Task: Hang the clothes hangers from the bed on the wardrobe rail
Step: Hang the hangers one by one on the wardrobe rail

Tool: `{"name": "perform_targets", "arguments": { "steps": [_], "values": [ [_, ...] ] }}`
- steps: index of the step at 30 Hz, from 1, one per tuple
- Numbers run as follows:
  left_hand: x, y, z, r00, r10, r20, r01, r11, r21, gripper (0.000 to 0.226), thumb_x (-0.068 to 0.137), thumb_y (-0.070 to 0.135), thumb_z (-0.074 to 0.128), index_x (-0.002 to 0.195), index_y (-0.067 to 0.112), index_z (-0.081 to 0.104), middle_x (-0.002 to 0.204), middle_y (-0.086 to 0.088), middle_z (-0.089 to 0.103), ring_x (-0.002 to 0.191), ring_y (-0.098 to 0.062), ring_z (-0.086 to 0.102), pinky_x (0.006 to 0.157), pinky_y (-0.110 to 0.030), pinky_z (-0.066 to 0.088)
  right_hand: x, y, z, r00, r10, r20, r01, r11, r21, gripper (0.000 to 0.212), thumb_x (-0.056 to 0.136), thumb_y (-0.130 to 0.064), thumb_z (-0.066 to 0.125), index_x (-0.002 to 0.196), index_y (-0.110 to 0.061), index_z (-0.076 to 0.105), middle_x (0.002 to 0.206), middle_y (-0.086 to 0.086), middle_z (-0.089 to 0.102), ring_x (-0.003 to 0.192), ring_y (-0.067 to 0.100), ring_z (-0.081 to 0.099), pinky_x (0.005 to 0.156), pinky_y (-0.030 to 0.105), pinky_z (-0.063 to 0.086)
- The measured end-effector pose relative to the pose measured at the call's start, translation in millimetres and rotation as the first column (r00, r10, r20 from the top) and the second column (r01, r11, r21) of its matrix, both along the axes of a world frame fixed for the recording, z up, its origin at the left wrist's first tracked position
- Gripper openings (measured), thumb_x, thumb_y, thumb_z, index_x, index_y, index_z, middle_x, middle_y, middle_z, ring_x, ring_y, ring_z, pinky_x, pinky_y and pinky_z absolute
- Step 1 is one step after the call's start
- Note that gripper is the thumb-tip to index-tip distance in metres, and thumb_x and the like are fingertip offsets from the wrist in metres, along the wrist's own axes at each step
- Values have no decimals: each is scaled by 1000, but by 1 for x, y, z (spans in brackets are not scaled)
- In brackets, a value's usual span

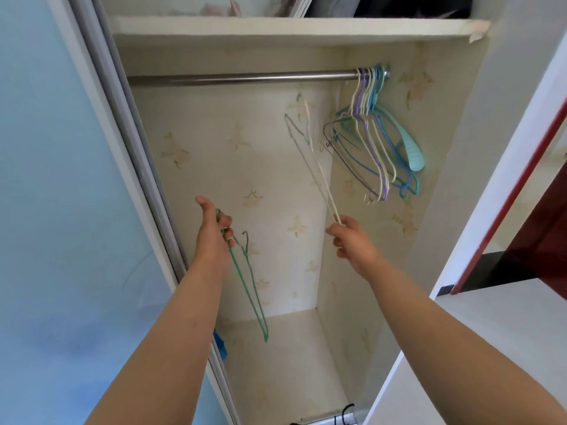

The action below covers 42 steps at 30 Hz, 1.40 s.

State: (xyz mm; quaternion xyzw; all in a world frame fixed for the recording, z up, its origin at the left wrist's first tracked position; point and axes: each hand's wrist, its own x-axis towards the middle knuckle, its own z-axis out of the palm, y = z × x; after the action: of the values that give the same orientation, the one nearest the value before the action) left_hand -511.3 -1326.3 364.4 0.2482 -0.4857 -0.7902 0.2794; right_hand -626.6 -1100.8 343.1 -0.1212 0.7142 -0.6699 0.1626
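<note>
A steel wardrobe rail runs across the open wardrobe. Several hangers, purple, cream, blue and teal, hang bunched at the rail's right end. My right hand pinches the lower end of a cream wire hanger, which points up and left, its hook below the rail and apart from it. My left hand grips a green wire hanger near its top; the hanger dangles down inside the wardrobe.
A sliding door with a blue panel and its metal frame stands on the left. A shelf with folded things sits above the rail. A white wall edge and red door frame lie to the right.
</note>
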Motion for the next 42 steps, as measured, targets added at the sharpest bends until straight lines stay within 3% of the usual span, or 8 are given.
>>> {"name": "perform_targets", "arguments": {
  "steps": [2,8,18,24,27,31,37,42],
  "values": [
    [2,-2,9,1000,-6,-9,6,1000,-21,59,88,72,35,55,24,29,65,6,45,54,-11,30,56,-27,25,-12,-9,33,999,-18,33,23,990,-141,11,84,-18,61,86,-19,50,75,-3,40,53,9,33,37,18,24],
    [13,-5,25,993,-51,-103,42,995,-92,55,94,29,50,41,25,35,55,7,51,56,-9,36,61,-30,23,-42,-18,97,993,-30,114,54,976,-209,41,88,-59,54,83,-19,48,67,-2,43,48,8,26,35,15,17],
    [31,1,39,922,-82,-379,126,988,94,35,92,27,49,58,22,55,64,5,53,50,-9,34,52,-24,25,-59,-29,104,950,-91,300,137,981,-135,43,90,-51,55,100,-10,49,83,6,50,55,11,40,33,15,28],
    [32,0,44,893,-191,-407,237,969,67,33,93,31,49,61,22,49,67,7,47,53,-9,33,54,-25,24,-41,-12,87,960,-117,255,175,960,-220,66,90,-57,52,142,-20,37,122,8,45,96,21,58,92,41,53],
    [29,3,47,881,-217,-420,273,959,77,39,93,27,47,56,21,40,66,4,38,55,-11,31,55,-26,23,-20,-10,39,982,-2,187,-10,998,64,90,80,-76,42,148,-19,27,142,13,39,121,30,48,98,43,46],
    [26,4,55,865,-178,-470,279,948,154,55,92,50,48,48,22,30,61,4,28,48,-10,27,46,-23,20,5,-2,-34,960,236,149,-279,800,531,92,82,-79,22,149,-16,28,154,8,31,139,25,32,113,46,20],
    [15,2,74,890,-7,-456,95,981,170,58,88,70,41,57,23,25,58,6,28,45,-8,19,39,-20,12,22,28,-89,822,384,421,-538,767,351,70,84,-71,44,121,-13,59,104,5,72,99,24,67,102,40,45],
    [0,-7,85,903,309,-297,-300,951,78,41,94,51,51,67,22,38,57,6,29,43,-9,25,39,-18,20,38,42,-89,801,335,496,-416,907,59,44,96,-47,46,106,-7,63,58,1,44,56,19,56,62,30,54]
  ]
}}
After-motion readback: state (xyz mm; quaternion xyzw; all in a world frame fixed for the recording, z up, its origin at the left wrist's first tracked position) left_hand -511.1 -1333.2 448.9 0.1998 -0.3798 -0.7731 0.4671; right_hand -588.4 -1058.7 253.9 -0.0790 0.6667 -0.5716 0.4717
